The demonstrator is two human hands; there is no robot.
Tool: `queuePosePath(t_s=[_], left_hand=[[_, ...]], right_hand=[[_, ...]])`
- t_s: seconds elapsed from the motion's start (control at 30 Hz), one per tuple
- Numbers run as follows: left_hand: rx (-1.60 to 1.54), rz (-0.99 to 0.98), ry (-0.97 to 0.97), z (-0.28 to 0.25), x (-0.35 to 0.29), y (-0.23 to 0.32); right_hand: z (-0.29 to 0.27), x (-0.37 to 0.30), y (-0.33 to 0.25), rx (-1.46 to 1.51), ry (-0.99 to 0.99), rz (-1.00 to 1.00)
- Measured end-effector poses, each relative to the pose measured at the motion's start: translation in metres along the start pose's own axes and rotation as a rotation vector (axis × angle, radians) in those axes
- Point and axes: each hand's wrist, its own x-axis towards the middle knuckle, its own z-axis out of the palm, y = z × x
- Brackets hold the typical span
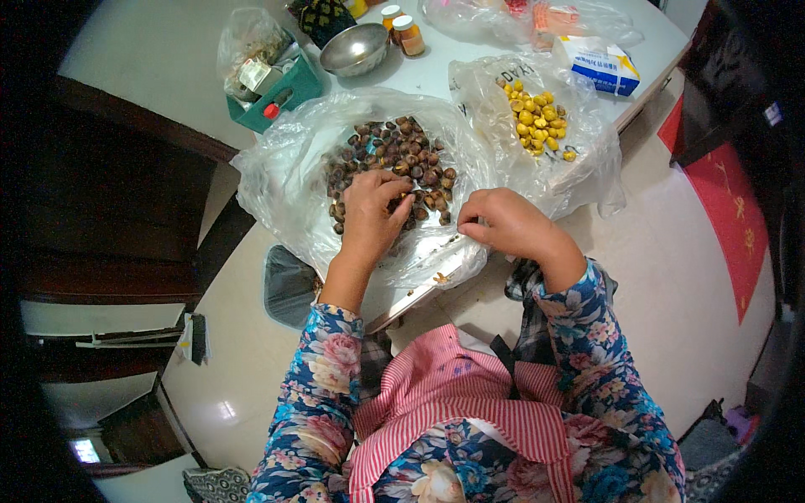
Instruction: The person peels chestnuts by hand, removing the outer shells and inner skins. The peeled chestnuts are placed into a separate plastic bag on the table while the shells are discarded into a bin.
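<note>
A heap of dark brown chestnuts (411,151) lies on a spread clear plastic bag (285,159) on the table. My left hand (373,210) rests over the near side of this heap, its fingers bent down among the chestnuts and its thumb apart from them. At the bag's right edge, my right hand (503,222) is curled closed with the thumb against the fingers; whatever it holds, if anything, is hidden. Yellow peeled chestnuts (532,121) sit on a second clear bag (587,159) to the far right.
Behind the heap are a metal bowl (355,50), two white-lidded jars (408,38) and a green basket (289,88) of packages. A blue, white and yellow box (597,65) stands at the far right. Below the table's left corner is a lined bin (289,289). Shell bits (440,277) lie near the table edge.
</note>
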Motion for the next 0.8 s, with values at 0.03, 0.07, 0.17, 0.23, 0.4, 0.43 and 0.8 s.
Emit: queuePosePath(t_s=[0.03,0.07,0.17,0.23,0.4,0.43,0.8], left_hand=[[0.014,-0.025,0.003,-0.002,-0.001,-0.001],[0.027,-0.049,0.006,-0.006,-0.002,-0.003],[0.049,-0.079,0.003,-0.011,-0.007,-0.007],[0.071,-0.071,-0.021,-0.012,-0.009,-0.004],[0.238,-0.08,-0.273,-0.005,-0.008,0.014],[0.237,-0.063,-0.289,-0.007,-0.007,0.015],[-0.107,-0.236,0.125,-0.016,-0.005,0.012]], right_hand=[[0.0,0.0,-0.001,0.02,0.027,-0.008],[0.0,0.001,-0.002,0.027,0.032,-0.017],[0.002,0.004,-0.003,0.048,0.05,-0.043],[0.005,0.007,-0.003,0.066,0.064,-0.06],[0.014,0.016,-0.008,0.075,0.092,-0.063],[0.016,0.018,-0.01,0.075,0.082,-0.047],[0.044,0.044,-0.021,0.605,0.356,0.193]])
